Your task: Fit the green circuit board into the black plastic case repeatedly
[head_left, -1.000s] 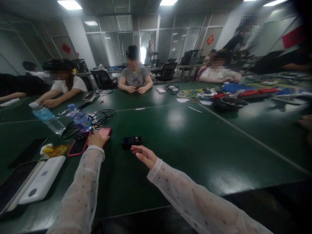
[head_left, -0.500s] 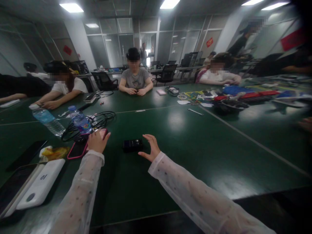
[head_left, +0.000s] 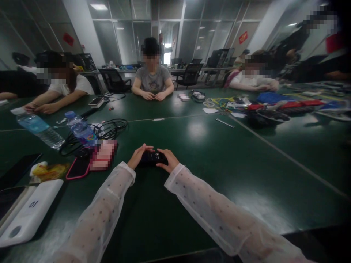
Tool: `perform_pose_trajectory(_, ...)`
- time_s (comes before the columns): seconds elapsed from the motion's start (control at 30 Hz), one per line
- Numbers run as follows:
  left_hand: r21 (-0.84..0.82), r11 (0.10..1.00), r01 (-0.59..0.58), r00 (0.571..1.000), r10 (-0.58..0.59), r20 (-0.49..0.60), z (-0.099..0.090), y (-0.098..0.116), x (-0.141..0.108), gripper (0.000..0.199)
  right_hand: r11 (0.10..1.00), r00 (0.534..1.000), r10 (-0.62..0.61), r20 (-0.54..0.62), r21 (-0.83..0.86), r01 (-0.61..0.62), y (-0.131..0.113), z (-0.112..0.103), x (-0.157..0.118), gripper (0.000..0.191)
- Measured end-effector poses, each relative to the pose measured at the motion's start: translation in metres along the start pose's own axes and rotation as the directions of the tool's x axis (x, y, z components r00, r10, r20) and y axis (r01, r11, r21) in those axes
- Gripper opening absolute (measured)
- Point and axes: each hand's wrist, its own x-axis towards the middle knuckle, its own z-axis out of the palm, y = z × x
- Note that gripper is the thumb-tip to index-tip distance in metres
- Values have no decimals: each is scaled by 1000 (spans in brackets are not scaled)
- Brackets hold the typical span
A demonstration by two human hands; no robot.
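A small black device with a lit screen [head_left: 152,157] lies on the green table in front of me. My left hand [head_left: 138,155] is at its left end, the fingers reaching along the far edge; its thumb is hidden. Around the right end curls my right hand [head_left: 169,160], fingers behind and thumb in front. Both hands appear to hold the device, low at the table surface. Left of my left hand lie a pink phone case [head_left: 103,155], its surface blurred out, and a pink-rimmed phone [head_left: 79,165].
A white power bank [head_left: 34,210], a yellow wrapper [head_left: 52,170], two plastic bottles and coiled black cables [head_left: 117,126] lie at the left. Ahead right are a wrench [head_left: 225,123] and a heap of tools and wires. Several people sit around the table [head_left: 219,160].
My left hand has moved right, from above the pink phone case to the device's left end. My right hand has closed in around its right end. The view has tilted down slightly.
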Motion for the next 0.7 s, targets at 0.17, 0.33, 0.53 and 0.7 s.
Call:
perform_pose_trajectory(0.17,162,986,27,999,-33,33,0,12,-4,61,999,998,29,-58,-12,-30,-2,-1,0,65)
perform_pose_trajectory(0.33,183,983,1,999,-9,44,0,14,-8,59,1000,999,-12,-40,4,12,-3,-3,1,60)
perform_pose_trajectory(0.53,257,962,-91,989,57,138,-2,11,-4,55,998,994,-54,-100,-24,52,-2,-3,2,58)
perform_pose_trajectory(0.7,332,938,-95,987,45,156,-3,13,-4,53,999,990,-39,-138,-19,37,-4,-3,1,57)
